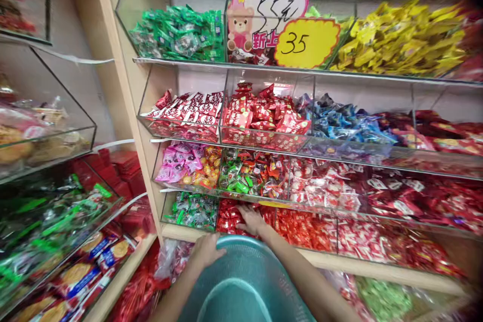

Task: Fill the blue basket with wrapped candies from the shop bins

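A teal plastic basket (243, 256) is in front of me, low in the view, and nothing shows inside it. My left hand (209, 251) grips its left rim, thumb over the edge. Beyond the far rim, my right hand (252, 220) reaches into the lowest shelf bin, fingers apart over red wrapped candies (227, 215); whether its fingertips press on them is hard to see. Left of that hand are green and clear wrapped candies (196, 210), and to its right orange-red wrapped candies (305, 229).
Clear dividers split the shelves above into bins, with pink packets (181, 161), red sachets (264, 110) and yellow packets (400, 35). Price signs (307, 43) hang at the top. A wooden upright (124, 75) separates another rack on the left. A wooden ledge (339, 264) runs below the lowest bins.
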The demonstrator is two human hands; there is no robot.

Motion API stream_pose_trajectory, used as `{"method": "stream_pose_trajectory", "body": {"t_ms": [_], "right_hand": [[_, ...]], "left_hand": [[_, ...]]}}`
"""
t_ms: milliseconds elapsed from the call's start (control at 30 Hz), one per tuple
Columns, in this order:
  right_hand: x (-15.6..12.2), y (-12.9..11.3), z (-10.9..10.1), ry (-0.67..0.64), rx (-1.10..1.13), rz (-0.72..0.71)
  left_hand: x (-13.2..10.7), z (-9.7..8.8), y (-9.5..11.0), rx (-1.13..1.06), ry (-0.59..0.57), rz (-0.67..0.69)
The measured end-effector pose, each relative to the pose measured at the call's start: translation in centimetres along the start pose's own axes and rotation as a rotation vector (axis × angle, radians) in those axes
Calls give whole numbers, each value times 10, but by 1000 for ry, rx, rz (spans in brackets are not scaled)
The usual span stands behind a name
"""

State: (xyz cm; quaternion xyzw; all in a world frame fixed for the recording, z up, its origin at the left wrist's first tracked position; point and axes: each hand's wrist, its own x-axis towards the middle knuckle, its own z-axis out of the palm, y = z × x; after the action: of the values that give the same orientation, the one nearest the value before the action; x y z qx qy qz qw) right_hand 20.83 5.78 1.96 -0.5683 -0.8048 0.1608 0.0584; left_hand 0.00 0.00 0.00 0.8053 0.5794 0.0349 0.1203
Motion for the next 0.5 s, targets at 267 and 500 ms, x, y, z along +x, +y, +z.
{"method": "stream_pose_trajectory", "body": {"t_ms": [267,500], "right_hand": [[-3,-2,0,-3,-2,-21],[3,3,-1,-19,-97,154]], "left_hand": [[-3,-1,2,-19,-20,-22],[-5,-6,4,-9,-39,-28]]}}
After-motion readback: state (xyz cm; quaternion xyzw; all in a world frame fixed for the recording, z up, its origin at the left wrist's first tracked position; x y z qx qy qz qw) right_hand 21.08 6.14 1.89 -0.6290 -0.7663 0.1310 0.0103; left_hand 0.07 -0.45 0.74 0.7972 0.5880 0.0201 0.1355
